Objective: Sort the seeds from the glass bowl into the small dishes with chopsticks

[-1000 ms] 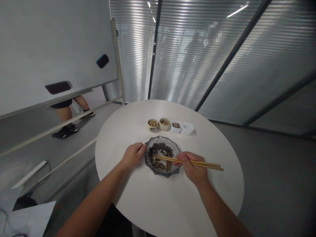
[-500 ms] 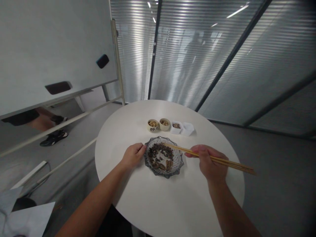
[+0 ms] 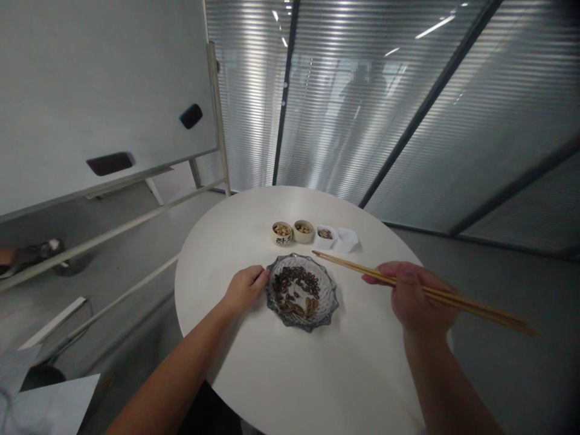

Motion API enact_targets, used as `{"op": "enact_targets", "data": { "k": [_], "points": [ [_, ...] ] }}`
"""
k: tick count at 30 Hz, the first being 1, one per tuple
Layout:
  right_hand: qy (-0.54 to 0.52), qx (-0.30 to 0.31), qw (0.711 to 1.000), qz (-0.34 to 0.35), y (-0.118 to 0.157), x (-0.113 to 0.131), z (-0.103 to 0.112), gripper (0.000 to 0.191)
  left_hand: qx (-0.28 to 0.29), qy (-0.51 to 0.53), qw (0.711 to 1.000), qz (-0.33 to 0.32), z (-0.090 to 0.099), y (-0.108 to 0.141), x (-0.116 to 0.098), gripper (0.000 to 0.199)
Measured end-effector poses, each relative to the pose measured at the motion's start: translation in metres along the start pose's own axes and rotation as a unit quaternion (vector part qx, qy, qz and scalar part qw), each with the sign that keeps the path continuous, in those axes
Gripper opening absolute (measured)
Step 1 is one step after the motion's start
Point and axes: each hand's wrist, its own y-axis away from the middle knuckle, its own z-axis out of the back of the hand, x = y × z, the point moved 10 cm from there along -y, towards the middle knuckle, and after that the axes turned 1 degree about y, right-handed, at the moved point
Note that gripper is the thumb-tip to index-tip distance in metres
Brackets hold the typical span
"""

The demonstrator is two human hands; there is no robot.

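Both hands forward, bowl between

We found one piece of lettering on the table: bold black marks printed on the small, round, cream-coloured cup at the left end of the row of containers, as we looked at it. We saw the marks on the cup's outer wall, below the rim, on the side that faced us. We made out thick, block-like strokes resembling written characters, which ran toward the right edge of the curved wall. They were too small and blurred for us to read with certainty.
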Motion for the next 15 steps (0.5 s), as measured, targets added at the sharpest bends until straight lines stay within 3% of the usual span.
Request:
{"op": "enact_targets", "data": {
  "k": [5,10,15],
  "points": [
    [0.018,-0.036,0.999,-0.010,-0.025,-0.011,0.000,0.039,0.001,-0.003,1.000,-0.001,-0.001,0.000,0.001,0.046],
    [-0.017,-0.036,0.996,-0.086,-0.061,-0.068,-0.022,0.042,0.002,-0.007,1.000,-0.008,-0.001,-0.001,0.002,0.047],
    [-0.112,-0.028,0.982,-0.148,-0.068,-0.111,-0.039,0.050,-0.001,-0.009,1.000,-0.008,0.000,-0.001,0.001,0.047]
  ]
}}
